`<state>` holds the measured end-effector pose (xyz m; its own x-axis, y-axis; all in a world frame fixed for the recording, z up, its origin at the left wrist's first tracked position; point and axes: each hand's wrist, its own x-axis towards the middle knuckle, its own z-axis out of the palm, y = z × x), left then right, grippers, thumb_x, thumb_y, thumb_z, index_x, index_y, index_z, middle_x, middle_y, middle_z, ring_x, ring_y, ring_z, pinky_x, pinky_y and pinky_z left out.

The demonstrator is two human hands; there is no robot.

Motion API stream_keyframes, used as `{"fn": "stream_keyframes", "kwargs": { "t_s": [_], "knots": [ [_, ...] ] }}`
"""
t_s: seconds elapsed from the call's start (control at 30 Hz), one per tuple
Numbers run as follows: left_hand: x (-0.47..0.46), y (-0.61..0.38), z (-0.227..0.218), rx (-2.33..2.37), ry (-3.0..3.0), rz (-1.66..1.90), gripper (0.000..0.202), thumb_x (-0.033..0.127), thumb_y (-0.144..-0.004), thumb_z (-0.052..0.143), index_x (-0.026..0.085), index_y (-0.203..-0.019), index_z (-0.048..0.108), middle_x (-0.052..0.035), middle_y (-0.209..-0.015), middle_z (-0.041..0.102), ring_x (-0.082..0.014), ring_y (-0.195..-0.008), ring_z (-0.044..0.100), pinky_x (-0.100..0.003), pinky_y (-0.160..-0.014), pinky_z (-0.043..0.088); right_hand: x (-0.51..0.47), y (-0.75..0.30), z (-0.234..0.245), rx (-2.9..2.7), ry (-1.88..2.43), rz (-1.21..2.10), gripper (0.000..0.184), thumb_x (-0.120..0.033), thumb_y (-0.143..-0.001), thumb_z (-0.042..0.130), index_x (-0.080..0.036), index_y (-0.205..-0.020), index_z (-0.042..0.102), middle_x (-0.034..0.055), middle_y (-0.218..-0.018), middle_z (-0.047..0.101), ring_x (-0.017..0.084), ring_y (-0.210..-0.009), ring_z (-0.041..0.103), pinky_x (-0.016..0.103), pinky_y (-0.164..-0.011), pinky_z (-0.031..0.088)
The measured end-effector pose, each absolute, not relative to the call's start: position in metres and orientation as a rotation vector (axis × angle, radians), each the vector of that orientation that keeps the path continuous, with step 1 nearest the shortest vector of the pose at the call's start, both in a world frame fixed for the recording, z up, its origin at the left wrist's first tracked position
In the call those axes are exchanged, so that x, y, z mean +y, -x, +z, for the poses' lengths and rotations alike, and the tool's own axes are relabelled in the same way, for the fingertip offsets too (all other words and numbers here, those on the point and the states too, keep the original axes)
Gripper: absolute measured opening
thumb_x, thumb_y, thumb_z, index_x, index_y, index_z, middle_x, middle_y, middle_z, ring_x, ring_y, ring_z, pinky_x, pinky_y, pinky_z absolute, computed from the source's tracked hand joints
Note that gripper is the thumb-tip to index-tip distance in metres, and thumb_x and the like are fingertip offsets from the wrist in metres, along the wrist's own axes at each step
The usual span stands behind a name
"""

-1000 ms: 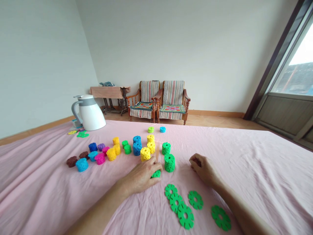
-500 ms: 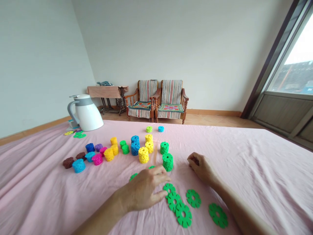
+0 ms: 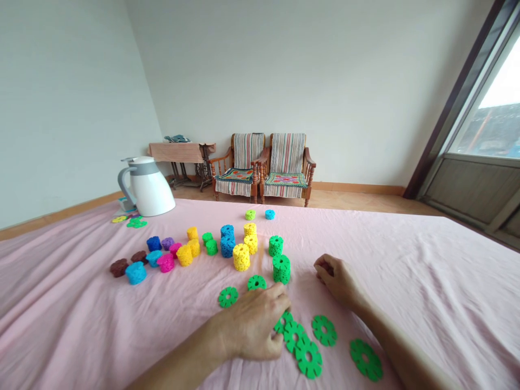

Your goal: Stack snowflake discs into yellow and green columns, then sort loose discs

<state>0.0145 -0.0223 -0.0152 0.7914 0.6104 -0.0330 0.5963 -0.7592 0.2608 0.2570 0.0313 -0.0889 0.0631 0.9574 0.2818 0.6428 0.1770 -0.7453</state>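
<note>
My left hand (image 3: pixel 257 323) lies on the pink sheet with its fingers curled over the near end of a chain of flat green flower discs (image 3: pixel 303 346); its fingertips touch the first disc. My right hand (image 3: pixel 336 280) rests in a loose fist to the right of a green stack (image 3: pixel 281 269), and what it holds is hidden. Two single green discs (image 3: pixel 228 296) (image 3: pixel 257 282) lie just beyond my left hand. Two more green discs (image 3: pixel 324 330) (image 3: pixel 366 359) lie beside my right forearm.
Stacks of yellow (image 3: pixel 241 257), blue (image 3: pixel 227 241), green, pink and brown discs stand in a row across the sheet (image 3: pixel 406 260). A white jug (image 3: pixel 147 186) stands far left. Two wooden chairs (image 3: pixel 264 167) and a small table (image 3: pixel 181 154) stand by the wall.
My left hand has drawn back from the stacks toward me and now covers the green disc chain. Two green discs that it had been over now lie uncovered. My right hand has stayed put.
</note>
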Motion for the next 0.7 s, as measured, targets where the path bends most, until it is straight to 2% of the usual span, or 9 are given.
{"fn": "stream_keyframes", "kwargs": {
  "t_s": [0.13, 0.23, 0.4, 0.57, 0.7],
  "knots": [
    [-0.022, -0.011, -0.016, 0.926, -2.714, 0.099, 0.031, 0.024, -0.059, 0.059, 0.021, -0.087, 0.046, -0.0017, -0.093, 0.049, -0.0181, -0.077, 0.054, -0.029, -0.067, 0.047, 0.029, -0.256, -0.085, -1.637, 1.543, 0.500, 0.013, -0.025, -0.072, 0.048, -0.019, -0.068, 0.059, -0.0006, -0.054, 0.058, 0.012, -0.051, 0.050, 0.023, -0.050, 0.035],
    [-0.024, -0.007, -0.016, 0.915, -2.688, 0.105, 0.030, 0.021, -0.058, 0.058, 0.021, -0.085, 0.045, -0.0008, -0.091, 0.049, -0.0167, -0.076, 0.052, -0.026, -0.065, 0.046, 0.028, -0.255, -0.083, -1.637, 1.544, 0.497, 0.013, -0.024, -0.072, 0.047, -0.019, -0.068, 0.059, -0.0005, -0.054, 0.058, 0.012, -0.051, 0.051, 0.023, -0.051, 0.035],
    [-0.024, -0.002, -0.012, 0.862, -2.651, 0.103, 0.040, 0.020, -0.059, 0.058, 0.022, -0.097, 0.045, -0.0015, -0.097, 0.049, -0.0181, -0.085, 0.052, -0.026, -0.074, 0.045, 0.028, -0.255, -0.082, -1.628, 1.548, 0.507, 0.013, -0.025, -0.072, 0.048, -0.019, -0.068, 0.059, -0.0002, -0.055, 0.058, 0.012, -0.052, 0.051, 0.023, -0.051, 0.036],
    [-0.022, -0.006, -0.010, 0.881, -2.664, 0.026, 0.033, 0.024, -0.057, 0.060, 0.022, -0.085, 0.043, 0.0000, -0.089, 0.048, -0.0171, -0.077, 0.050, -0.025, -0.065, 0.043, 0.029, -0.255, -0.084, -1.629, 1.545, 0.511, 0.013, -0.025, -0.071, 0.048, -0.019, -0.067, 0.059, -0.0001, -0.055, 0.059, 0.012, -0.051, 0.051, 0.023, -0.051, 0.036],
    [-0.023, -0.009, -0.011, 0.909, -2.692, 0.051, 0.034, 0.026, -0.055, 0.060, 0.021, -0.081, 0.040, -0.0001, -0.086, 0.047, -0.0173, -0.074, 0.049, -0.025, -0.062, 0.042, 0.030, -0.256, -0.086, -1.634, 1.541, 0.489, 0.013, -0.024, -0.071, 0.048, -0.019, -0.067, 0.059, -0.0005, -0.054, 0.058, 0.012, -0.051, 0.051, 0.023, -0.050, 0.036]
  ]
}}
